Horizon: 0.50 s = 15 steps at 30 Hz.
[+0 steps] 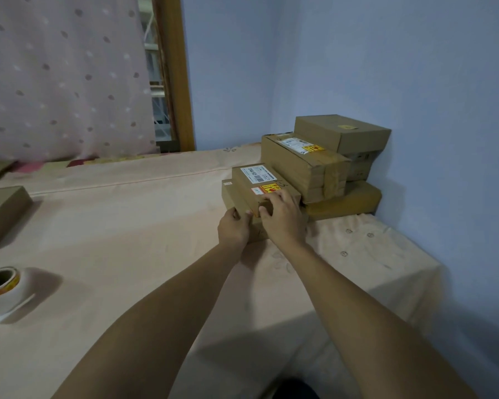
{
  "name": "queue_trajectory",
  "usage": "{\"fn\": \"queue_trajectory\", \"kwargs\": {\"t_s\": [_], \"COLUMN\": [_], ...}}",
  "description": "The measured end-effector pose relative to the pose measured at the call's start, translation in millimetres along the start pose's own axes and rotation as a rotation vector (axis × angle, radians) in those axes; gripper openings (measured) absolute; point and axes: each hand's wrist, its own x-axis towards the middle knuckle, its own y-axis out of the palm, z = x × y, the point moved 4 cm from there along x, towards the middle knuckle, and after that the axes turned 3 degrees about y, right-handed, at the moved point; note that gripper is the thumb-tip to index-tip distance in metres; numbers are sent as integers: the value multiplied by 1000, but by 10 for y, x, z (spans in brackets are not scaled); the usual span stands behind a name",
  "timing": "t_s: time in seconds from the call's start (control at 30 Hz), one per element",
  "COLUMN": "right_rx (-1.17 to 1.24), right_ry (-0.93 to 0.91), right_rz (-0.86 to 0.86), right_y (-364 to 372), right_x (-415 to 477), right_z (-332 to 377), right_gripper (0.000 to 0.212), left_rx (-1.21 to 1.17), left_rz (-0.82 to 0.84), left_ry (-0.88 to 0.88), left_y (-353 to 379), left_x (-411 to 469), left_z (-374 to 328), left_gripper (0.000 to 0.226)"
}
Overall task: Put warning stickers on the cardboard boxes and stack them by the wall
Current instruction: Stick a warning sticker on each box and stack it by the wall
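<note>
Hands at the stack by the wall — left hand [233, 226] and right hand [281, 218] both curl round the near end of a stickered flat box [264, 184], resting atop another on the bed [144, 226]. Stacking step, it seems; next, square it up, let go.

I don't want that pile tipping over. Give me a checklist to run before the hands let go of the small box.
1. Warning sticker on the small box: ok, a yellow and red sticker shows on top.
2. Small box resting on the flat box below: ok, though its near end overhangs slightly.
3. Both hands on it: ok, left hand at the near corner, right hand over the near end.
4. Against the neighbouring long box: cannot tell, the right hand hides the gap.
5. Boxes left to do: not ok, another box waits at left, near the sticker roll.
</note>
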Motion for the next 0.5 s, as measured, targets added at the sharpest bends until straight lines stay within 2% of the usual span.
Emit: {"fn": "queue_trajectory", "kwargs": {"t_s": [0.33,0.5], "right_rx": [-11,6], "right_ry": [40,-69], "right_rz": [-42,-34], "right_y": [18,125], "right_x": [7,-71], "right_z": [-50,-89], "right_gripper": [37,51], "left_rx": [43,79], "left_rz": [-32,-76], "left_ry": [-31,-76], "left_y": [105,131], "left_x": [80,51], "left_z": [-32,-18], "left_gripper": [40,37]}}
